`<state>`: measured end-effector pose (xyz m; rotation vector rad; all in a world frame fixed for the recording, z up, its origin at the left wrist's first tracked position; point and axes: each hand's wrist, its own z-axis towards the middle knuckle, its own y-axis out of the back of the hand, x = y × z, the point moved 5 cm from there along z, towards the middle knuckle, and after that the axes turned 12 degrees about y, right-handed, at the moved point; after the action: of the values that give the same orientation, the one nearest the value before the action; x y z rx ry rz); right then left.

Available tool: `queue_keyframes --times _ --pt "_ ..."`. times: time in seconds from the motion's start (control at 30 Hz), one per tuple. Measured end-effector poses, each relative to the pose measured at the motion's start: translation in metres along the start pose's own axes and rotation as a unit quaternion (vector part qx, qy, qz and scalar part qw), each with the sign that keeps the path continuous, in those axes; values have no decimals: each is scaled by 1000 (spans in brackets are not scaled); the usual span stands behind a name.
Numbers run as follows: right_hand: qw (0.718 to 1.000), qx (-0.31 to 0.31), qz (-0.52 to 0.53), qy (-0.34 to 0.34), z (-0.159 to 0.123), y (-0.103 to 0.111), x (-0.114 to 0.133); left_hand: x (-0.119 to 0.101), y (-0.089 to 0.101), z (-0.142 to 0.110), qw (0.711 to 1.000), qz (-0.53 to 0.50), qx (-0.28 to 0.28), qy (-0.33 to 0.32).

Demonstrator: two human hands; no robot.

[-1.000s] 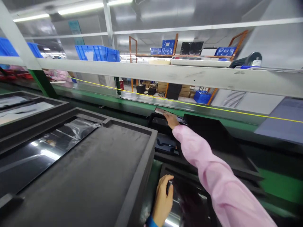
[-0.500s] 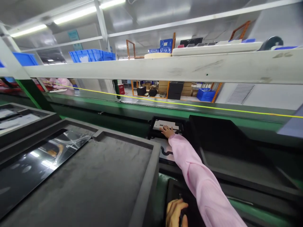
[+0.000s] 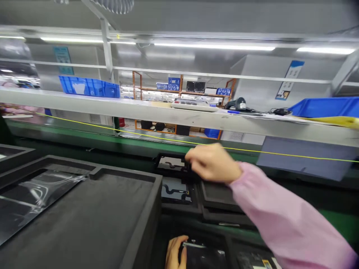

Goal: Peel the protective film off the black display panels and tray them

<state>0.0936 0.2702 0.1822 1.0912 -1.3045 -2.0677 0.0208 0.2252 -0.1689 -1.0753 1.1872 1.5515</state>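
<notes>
My right hand [image 3: 213, 162] has lifted off the ribboned panel [image 3: 171, 162] just left of it, uncovering it (fingers curled, grip blurred); left hand [image 3: 176, 252] bends around the black panel's [image 3: 207, 258] corner, grip unclear.

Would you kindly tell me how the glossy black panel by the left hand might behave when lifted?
The panel would probably stay stiff, since its visible face looks flat. The bright reflections suggest a smooth, possibly slippery surface. It may scratch easily, given that glossy finish.
</notes>
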Motion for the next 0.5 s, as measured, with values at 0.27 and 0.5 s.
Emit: queue_keyframes --times 0.27,0.5 --pt "932 -108 -117 -325 -54 127 -164 -7 8 3 996 1 71 49" --pt "950 75 -84 -291 -47 80 -207 -14 12 6 992 8 113 63"
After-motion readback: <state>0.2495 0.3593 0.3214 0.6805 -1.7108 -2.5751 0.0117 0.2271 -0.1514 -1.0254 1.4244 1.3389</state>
